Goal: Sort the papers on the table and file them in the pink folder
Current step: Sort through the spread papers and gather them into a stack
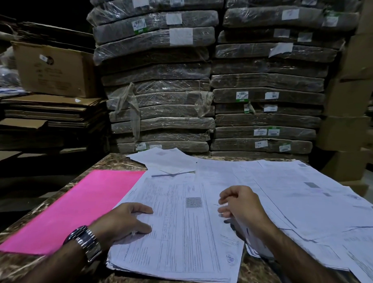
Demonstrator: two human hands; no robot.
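My left hand lies flat on the papers by the pink folder. My right hand is curled; I can't tell if it holds anything.

Two bare arms show, the left arm and the right arm. The left one has a watch on its wrist. The watch is shiny silver metal. Its wide band is made of small flat links. The left hand and the right hand are bare too.
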